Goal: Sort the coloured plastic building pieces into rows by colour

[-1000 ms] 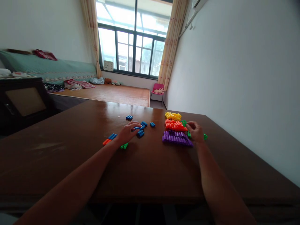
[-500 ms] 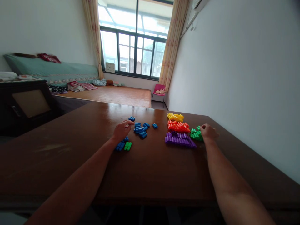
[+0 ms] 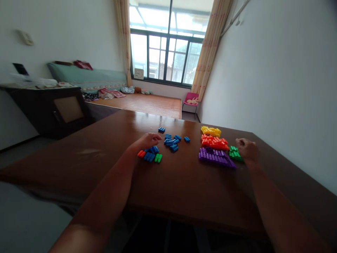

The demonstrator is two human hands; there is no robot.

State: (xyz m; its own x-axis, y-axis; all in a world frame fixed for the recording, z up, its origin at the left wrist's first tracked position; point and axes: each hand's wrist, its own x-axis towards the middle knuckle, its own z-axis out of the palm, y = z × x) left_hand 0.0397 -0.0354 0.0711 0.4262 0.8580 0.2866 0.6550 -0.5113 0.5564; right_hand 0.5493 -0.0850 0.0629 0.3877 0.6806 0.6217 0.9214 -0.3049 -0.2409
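My left hand [image 3: 149, 140] hovers over the table, palm down, its fingers loosely bent with nothing visible in them. Just right of it lie scattered blue plastic pieces [image 3: 171, 142], joined tubes in short rows. Below it sit more blue pieces [image 3: 149, 156], an orange piece [image 3: 141, 154] and a green piece [image 3: 158, 158]. My right hand [image 3: 248, 148] is closed beside a cluster of green pieces [image 3: 235, 154], partly covering it. Its fingertips are curled together; whether they pinch a piece I cannot make out.
Left of the green cluster are groups of purple pieces [image 3: 216, 157], orange pieces [image 3: 214, 141] and yellow pieces [image 3: 210, 131]. All rest on a glossy brown table [image 3: 184, 189]. A dark cabinet [image 3: 47, 109] stands at the left, and a pink chair [image 3: 191, 98] beyond the table.
The view has swung left, so everything sits further right. My left hand's outstretched fingers have bent, and the orange piece near it now shows. My right hand remains beside the green cluster.
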